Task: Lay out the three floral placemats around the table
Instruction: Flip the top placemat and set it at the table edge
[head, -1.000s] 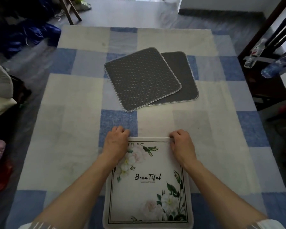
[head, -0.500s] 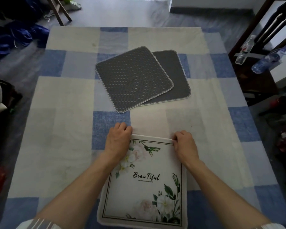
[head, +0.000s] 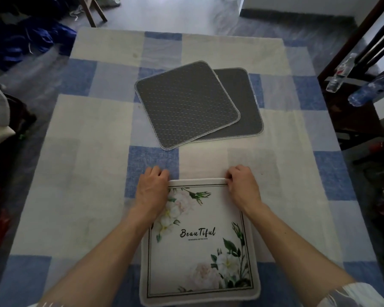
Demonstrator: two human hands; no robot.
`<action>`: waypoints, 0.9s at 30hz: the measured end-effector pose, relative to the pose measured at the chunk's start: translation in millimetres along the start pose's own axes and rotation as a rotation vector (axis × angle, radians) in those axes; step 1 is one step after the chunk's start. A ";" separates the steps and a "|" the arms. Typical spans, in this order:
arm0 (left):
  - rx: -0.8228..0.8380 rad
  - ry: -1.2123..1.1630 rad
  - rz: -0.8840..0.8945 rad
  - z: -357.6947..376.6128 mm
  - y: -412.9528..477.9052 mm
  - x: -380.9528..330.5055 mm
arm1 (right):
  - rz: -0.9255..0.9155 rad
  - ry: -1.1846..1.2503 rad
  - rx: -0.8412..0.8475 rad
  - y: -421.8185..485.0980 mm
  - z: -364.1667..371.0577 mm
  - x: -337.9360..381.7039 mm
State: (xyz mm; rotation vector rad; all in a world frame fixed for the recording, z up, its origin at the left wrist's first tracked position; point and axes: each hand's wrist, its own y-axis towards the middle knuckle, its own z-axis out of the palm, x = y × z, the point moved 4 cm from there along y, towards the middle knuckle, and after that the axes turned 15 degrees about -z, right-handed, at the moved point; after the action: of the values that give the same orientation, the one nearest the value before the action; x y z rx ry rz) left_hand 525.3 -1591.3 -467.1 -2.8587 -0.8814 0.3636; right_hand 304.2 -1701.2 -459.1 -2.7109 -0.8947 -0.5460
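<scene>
**Fabric mat at the near side, held by its far corners**

Floral placemat lies print-up on the near middle of the checked tablecloth; its near edge sits at the near limit of the table. Left hand rests on the far left corner, fingers curled close together over the edge, tips hidden. Right hand pinches the far edge near the right corner, thumb and curled fingers closed on the rim.

Two grey mats lie overlapped in the far middle, backs up, well apart from the hands; top mat shows a dotted backing; lower mat is half under it, to the right.

Judgement: thin, light, soft textile with a stitched rim, not fragile; likely to flop if lifted by one corner, so two corners give control. The dotted backing looks grippy and should drag on the cloth rather than slide; lift, don't push. Best hold on the grey pair: the exposed near corner of the top mat; peel it up and turn it print-up.
</scene>
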 end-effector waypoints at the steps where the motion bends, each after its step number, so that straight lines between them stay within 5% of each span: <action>1: 0.001 0.004 0.001 0.3 -0.1 -0.5 | 0.007 0.006 0.004 -1.1 1.0 -1.5; 27: 0.001 0.005 0.152 -28.3 -29.2 -0.6 | 0.054 -0.080 -0.066 -59.2 -9.4 8.5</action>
State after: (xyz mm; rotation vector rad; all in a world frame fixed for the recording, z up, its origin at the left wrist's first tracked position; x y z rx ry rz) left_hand 516.7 -1569.2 -434.1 -2.9328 -0.6647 0.3716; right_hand 271.9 -1653.3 -441.0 -2.8253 -0.8344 -0.4680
